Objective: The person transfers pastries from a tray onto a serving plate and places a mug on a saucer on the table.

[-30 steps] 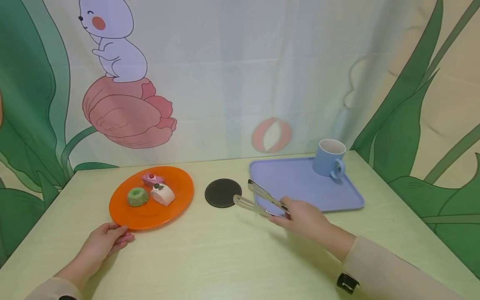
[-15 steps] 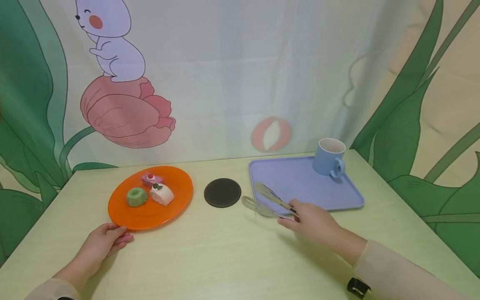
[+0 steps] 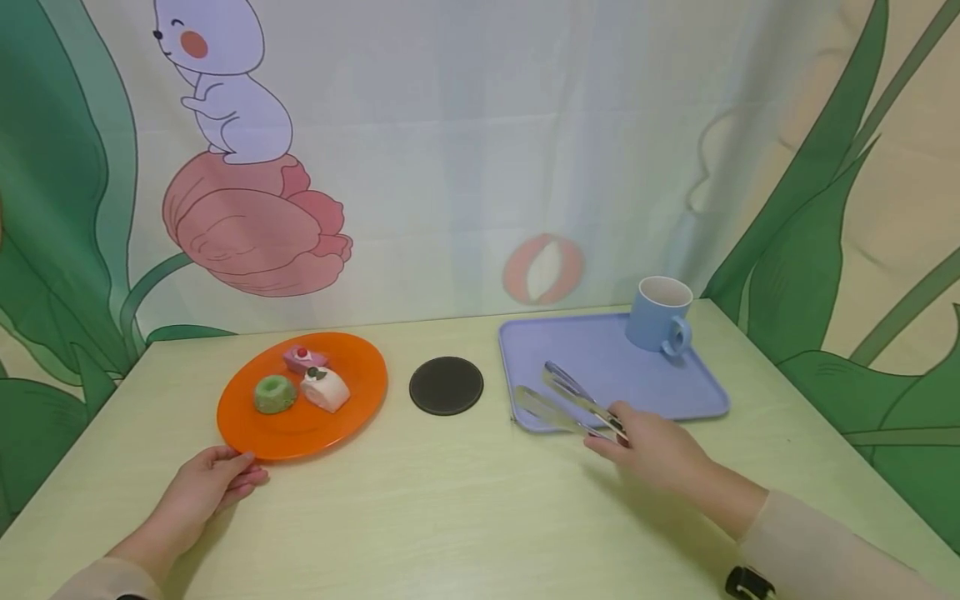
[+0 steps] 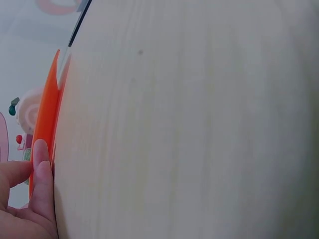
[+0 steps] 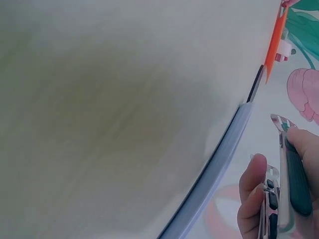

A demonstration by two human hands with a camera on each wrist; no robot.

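Note:
My left hand [image 3: 191, 496] pinches the near-left rim of an orange plate [image 3: 292, 435]; in the left wrist view the thumb and fingers lie on either side of the rim [image 4: 46, 114]. On that plate sit a green ring-shaped cake [image 3: 274, 394], a white roll cake [image 3: 326, 389] and a pink cake slice [image 3: 303, 359]. My right hand [image 3: 663, 450] grips metal tongs [image 3: 588, 406], whose arms are spread with nothing between them. Their tips are over the front-left part of a lavender tray [image 3: 581, 342]. The right wrist view shows a dark green handle cover [image 5: 297, 179] under the fingers.
A light blue mug [image 3: 651, 317] stands in the tray's back right corner. Between plate and tray lies a round black coaster [image 3: 446, 386]. A printed curtain [image 3: 420, 167] hangs behind the pale table [image 3: 405, 525].
My right hand has moved to the right with the tongs, from beside the coaster to over the tray's front-left edge. The left hand and the plate have kept their place.

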